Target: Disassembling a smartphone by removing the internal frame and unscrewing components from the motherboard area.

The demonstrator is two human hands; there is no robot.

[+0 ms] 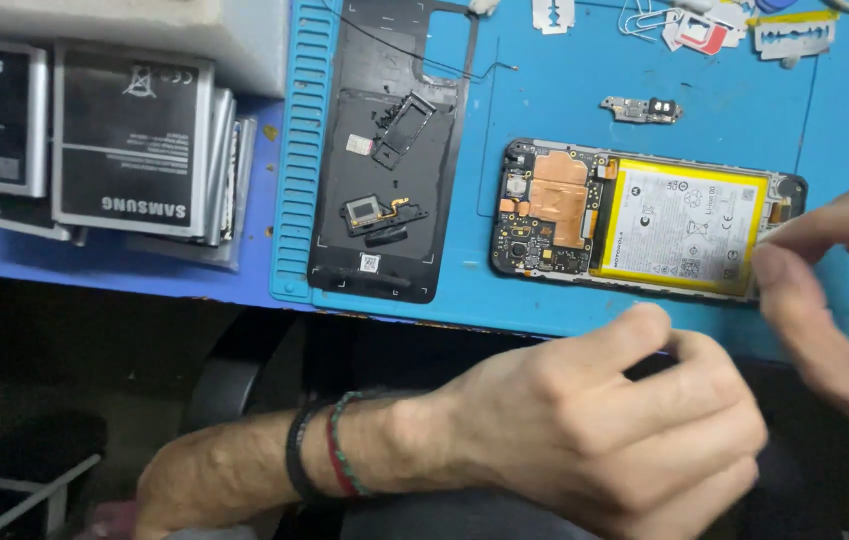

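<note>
An opened phone (555, 210) lies flat on the blue work mat (545, 90), its circuit board with a copper patch to the left and a white and yellow battery (685, 225) to the right. My right hand (835, 290) comes in from the right edge. Its thumb and forefinger tips are close together at the phone's right end, by the battery's edge; whether they grip anything is blurred. My left hand (615, 430) hovers in front of the table edge with fingers curled and thumb against forefinger. Bracelets circle its wrist (320, 455).
A black back cover (385, 150) with small loose parts on it lies left of the phone. A small connector board (642, 108), blades and clips sit at the mat's far edge. Stacked grey batteries (135, 140) stand at the left. The table's front edge runs just below the phone.
</note>
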